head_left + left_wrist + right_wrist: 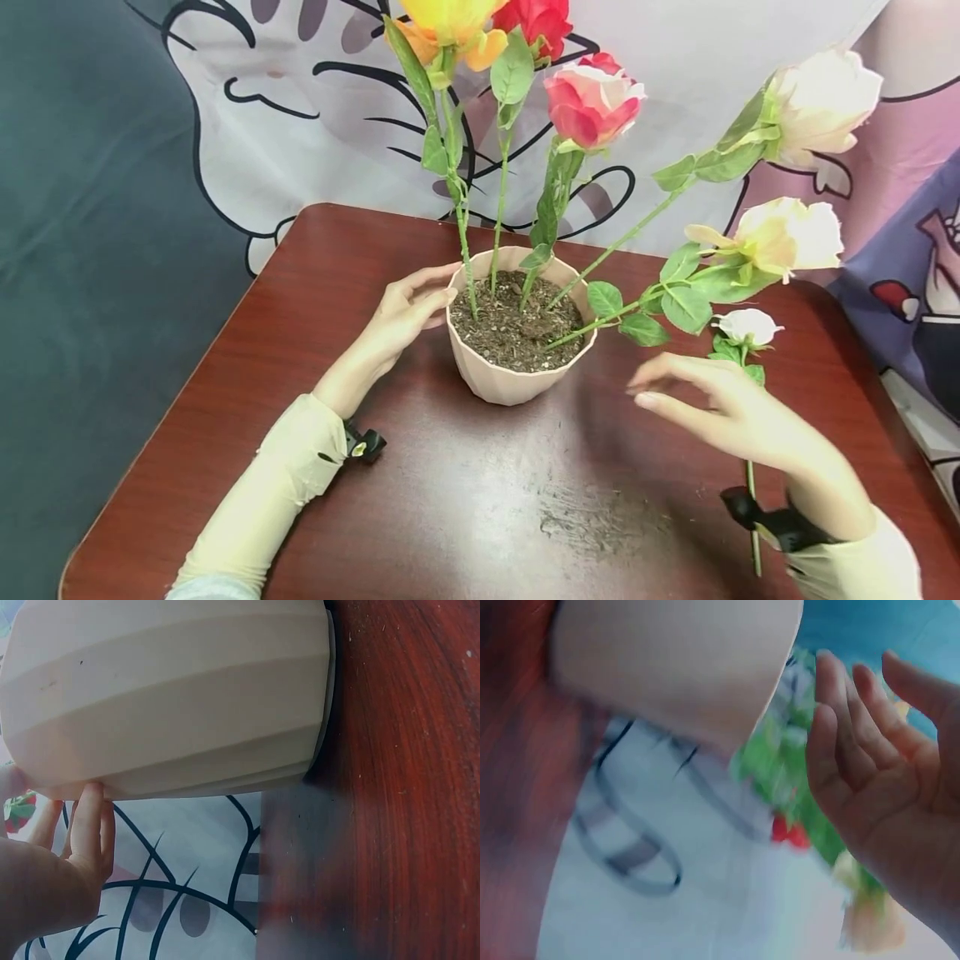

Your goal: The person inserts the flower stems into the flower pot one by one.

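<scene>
A pale beige faceted flowerpot (501, 379) filled with dark soil (517, 329) stands on the table. Several artificial roses rise from it: an orange-yellow one (450, 25), a red one (536, 25), a pink-and-white one (592, 104) and two pale ones leaning right, the upper cream rose (821, 104) and the lower yellowish rose (783, 237). My left hand (401, 312) rests against the pot's left side, fingers fairly straight, thumb at the rim; the left wrist view shows fingertips (91, 802) touching its wall. Holding nothing, my right hand (723, 404) hovers right of the pot, fingers loosely bent.
A white rose (748, 327) with a long green stem lies on the table's right side, partly hidden beneath my right arm. Crumbs of soil (592, 517) are scattered near the front of the reddish-brown table (420, 517). A cartoon-cat cloth (247, 125) hangs behind.
</scene>
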### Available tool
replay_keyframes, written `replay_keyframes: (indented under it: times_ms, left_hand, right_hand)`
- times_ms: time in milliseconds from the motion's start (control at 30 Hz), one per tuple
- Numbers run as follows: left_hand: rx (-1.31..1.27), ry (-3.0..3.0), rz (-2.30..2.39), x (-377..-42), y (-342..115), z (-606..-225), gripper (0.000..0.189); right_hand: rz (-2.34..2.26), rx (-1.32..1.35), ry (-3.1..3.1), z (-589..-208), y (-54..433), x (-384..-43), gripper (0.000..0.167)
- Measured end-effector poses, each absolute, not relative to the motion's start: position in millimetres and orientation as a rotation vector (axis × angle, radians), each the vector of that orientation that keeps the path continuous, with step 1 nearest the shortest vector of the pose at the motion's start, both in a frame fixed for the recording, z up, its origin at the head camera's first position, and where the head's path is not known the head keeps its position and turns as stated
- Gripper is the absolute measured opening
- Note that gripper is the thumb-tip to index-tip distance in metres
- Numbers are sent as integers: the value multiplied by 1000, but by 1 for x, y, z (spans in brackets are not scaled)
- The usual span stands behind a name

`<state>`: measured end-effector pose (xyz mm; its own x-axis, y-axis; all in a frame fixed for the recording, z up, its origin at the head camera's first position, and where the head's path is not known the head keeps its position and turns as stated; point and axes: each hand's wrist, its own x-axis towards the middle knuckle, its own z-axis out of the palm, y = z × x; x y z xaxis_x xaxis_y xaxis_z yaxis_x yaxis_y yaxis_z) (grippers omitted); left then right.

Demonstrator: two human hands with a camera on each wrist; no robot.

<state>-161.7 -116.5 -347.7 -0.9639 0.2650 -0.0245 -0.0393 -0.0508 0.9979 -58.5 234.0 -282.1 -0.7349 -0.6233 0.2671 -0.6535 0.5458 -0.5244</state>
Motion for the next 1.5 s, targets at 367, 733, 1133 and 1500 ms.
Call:
replay_keyframes:
  times_ms: [367, 733, 1133, 1500]
  left_hand:
    - [292, 2015, 2127, -161, -123, -346, 42]
    - [281, 2089, 2108, -162, -129, -340, 41]
    - [278, 2081, 2118, -162, -125, -344, 40]
    - [277, 2061, 2108, -163, -119, -348, 40]
  right_hand:
    - [868, 520, -2943, -302, 317, -24, 28]
    - [715, 2, -3198, -359, 388, -29, 25]
    - [974, -137, -3371, -401, 400, -23, 35]
    - [1149, -156, -3396, -406, 403, -16, 26]
